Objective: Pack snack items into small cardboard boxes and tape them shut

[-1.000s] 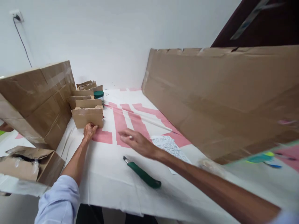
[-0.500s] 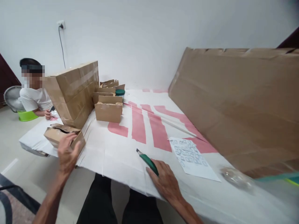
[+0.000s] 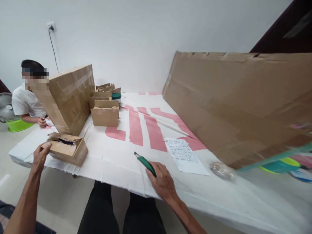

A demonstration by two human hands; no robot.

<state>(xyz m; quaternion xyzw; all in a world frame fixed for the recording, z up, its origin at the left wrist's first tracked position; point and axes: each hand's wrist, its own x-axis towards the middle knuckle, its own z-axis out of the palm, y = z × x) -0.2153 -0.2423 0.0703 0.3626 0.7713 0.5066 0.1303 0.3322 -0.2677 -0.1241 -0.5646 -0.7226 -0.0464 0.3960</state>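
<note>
Right hand (image 3: pixel 162 181), fingers wrapped around one green-handled utility knife (image 3: pixel 147 165), near centre, left hand (image 3: pixel 41 154) touching one torn brown cardboard box (image 3: pixel 67 150), near left, pinch unclear, contents too dark to tell, one green-lidded round tub (image 3: pixel 116 97), far left, beside overlapping open-topped cardboard boxes (image 3: pixel 104 117)

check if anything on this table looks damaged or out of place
The small cardboard box at the left hand looks damaged: its top has a ragged, dark gap with crumpled edges. The big cardboard piece on the right also has a nicked, uneven top edge.
</note>
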